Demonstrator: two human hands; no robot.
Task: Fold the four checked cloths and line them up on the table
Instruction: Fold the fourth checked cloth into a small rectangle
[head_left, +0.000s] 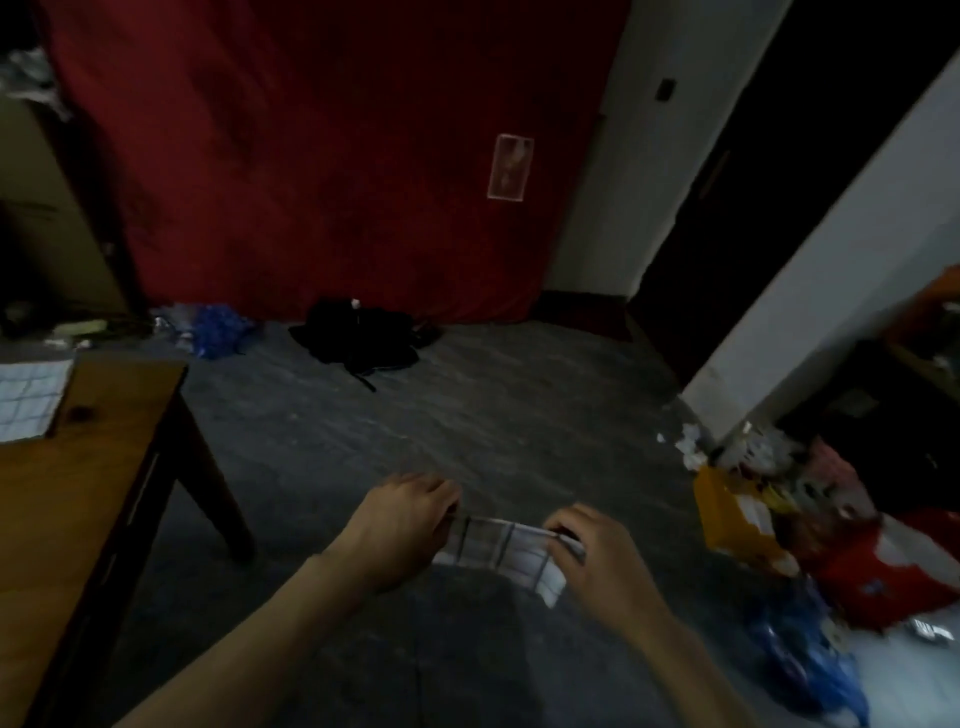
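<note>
A white checked cloth (506, 551), folded into a narrow band, is stretched in the air between my two hands, above the dark floor. My left hand (402, 519) pinches its left end and my right hand (597, 553) grips its right end, where a folded corner hangs down. Another checked cloth (28, 397) lies folded flat on the wooden table (88, 493) at the left edge of the view. The table stands to the left of my hands.
A black bag (363, 332) and a blue plastic bag (218, 330) lie on the floor by the red curtain. Orange, red and blue bags (779, 540) are piled at the right by a white wall. The grey floor stretches out ahead.
</note>
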